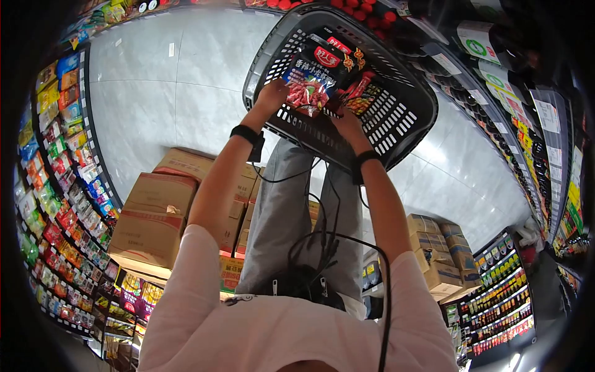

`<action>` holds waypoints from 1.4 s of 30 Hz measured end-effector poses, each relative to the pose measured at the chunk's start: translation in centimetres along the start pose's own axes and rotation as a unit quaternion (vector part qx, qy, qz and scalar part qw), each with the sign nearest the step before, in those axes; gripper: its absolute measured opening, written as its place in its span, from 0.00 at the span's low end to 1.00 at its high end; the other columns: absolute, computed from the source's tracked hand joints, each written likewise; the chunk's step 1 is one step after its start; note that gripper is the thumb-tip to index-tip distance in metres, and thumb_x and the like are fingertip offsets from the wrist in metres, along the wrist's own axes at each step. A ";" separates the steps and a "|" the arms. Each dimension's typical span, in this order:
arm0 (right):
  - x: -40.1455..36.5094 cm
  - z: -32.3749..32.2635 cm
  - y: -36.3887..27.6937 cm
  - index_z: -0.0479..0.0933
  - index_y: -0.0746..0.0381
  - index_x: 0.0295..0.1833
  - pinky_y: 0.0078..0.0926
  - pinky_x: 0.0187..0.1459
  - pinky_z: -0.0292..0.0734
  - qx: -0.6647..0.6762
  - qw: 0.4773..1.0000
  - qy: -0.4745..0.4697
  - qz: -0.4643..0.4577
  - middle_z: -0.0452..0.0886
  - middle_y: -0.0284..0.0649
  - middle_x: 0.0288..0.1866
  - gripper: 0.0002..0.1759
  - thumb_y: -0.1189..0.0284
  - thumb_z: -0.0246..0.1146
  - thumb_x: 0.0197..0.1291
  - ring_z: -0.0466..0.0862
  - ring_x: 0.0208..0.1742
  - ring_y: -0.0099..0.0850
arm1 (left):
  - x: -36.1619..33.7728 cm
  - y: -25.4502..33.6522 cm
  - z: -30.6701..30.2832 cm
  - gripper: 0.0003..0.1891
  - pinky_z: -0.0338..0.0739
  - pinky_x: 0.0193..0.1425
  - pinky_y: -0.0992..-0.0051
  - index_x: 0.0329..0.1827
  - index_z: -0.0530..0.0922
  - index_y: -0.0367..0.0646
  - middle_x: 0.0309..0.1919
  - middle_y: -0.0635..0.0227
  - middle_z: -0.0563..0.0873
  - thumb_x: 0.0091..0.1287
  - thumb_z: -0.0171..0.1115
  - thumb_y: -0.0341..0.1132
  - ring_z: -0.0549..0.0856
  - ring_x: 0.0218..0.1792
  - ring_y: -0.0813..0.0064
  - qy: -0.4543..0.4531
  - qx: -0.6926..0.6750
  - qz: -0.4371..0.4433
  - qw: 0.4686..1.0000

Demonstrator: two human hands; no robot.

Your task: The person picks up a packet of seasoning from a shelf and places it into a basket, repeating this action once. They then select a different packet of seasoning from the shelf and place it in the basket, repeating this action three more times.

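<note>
- Packet (310, 93) with a red logo is inside the black basket (338, 146), toward its left side, with its printed face up to the camera.
- Left hand (271, 98) is at the left edge of this packet; its fingers look curled and closed on that edge, though the tips are hidden.
- Right hand (349, 124) reaches over the near rim, close to the packet's lower right corner and to a red-and-yellow pouch (365, 96). Its fingers are in shadow, so I cannot tell how far apart they are, or if they hold something.
- Step in hand, I judge, is handling or placing the packet among the other goods.
- Next move would call for settling the packet flat, then loosening the fingers without pulling the pouch.
</note>
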State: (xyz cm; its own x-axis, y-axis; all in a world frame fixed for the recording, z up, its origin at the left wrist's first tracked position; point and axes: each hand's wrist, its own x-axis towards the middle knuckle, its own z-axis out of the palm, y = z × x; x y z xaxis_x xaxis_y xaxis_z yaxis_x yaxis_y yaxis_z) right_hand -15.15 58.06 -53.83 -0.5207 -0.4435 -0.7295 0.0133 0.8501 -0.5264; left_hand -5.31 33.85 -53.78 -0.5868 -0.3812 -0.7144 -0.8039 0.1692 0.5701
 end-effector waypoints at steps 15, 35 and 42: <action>-31.1 -22.2 13.1 0.75 0.62 0.46 0.32 0.44 0.76 -0.028 0.970 0.208 0.126 0.81 0.46 0.42 0.12 0.69 0.58 0.57 0.81 0.43 0.42 | -32.0 12.1 -23.6 0.17 0.70 0.61 0.70 0.58 0.69 0.37 0.54 0.60 0.76 0.69 0.49 0.33 0.75 0.56 0.68 0.136 -0.374 -0.003 0.917; -47.7 -41.6 8.9 0.77 0.62 0.43 0.26 0.29 0.72 0.029 0.868 0.495 -0.017 0.81 0.43 0.29 0.08 0.75 0.57 0.58 0.78 0.27 0.27 | -38.7 12.3 -38.1 0.18 0.73 0.56 0.69 0.54 0.72 0.43 0.52 0.65 0.79 0.67 0.53 0.44 0.78 0.54 0.68 0.279 -0.321 0.146 0.893; -41.3 -37.8 -6.4 0.77 0.62 0.42 0.19 0.29 0.71 0.170 0.878 0.412 -0.176 0.82 0.38 0.32 0.07 0.74 0.59 0.59 0.78 0.27 0.22 | -35.6 24.5 -32.2 0.12 0.74 0.51 0.73 0.50 0.74 0.42 0.46 0.63 0.81 0.67 0.52 0.35 0.80 0.46 0.72 0.186 -0.329 0.187 0.907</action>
State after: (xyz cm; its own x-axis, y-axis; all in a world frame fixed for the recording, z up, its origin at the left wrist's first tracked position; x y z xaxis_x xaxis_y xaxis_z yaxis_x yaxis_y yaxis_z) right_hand -25.94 81.67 -3.82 -0.9825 -0.1863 -0.0055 -0.0913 0.5066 -0.8573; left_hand -0.97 22.32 -1.34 -0.6348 -0.7097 -0.3055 -0.2530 -0.1826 0.9501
